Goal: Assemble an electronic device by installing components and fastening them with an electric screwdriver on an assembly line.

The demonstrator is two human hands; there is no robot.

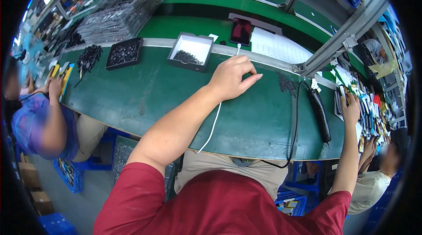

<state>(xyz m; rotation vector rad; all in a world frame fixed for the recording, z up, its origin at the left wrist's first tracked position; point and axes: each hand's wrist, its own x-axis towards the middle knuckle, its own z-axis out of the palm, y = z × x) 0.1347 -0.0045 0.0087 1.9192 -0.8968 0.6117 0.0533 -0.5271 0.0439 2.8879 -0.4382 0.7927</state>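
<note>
My left hand (234, 78) rests on the green worktable (184, 116), its fingers loosely curled and its thumb held apart from them. I see nothing in it. A white charging cable (214, 125) passes beneath that hand and wrist, up to a dark phone (241, 31) on the table's far rail. Out at the right, my right hand (350, 108) is closed at the edge of a pile of flat parts (371, 107); what its fingers grip is too small to make out. Beside that arm lies a black handheld tool (319, 115) with a black cord.
Small black parts fill a white-lined box (189, 50) and a black tray (124, 53); more lie scattered (286, 84) near the metal post (343, 30). Clear plastic trays (125, 13) are stacked at the back left. Co-workers sit on both sides.
</note>
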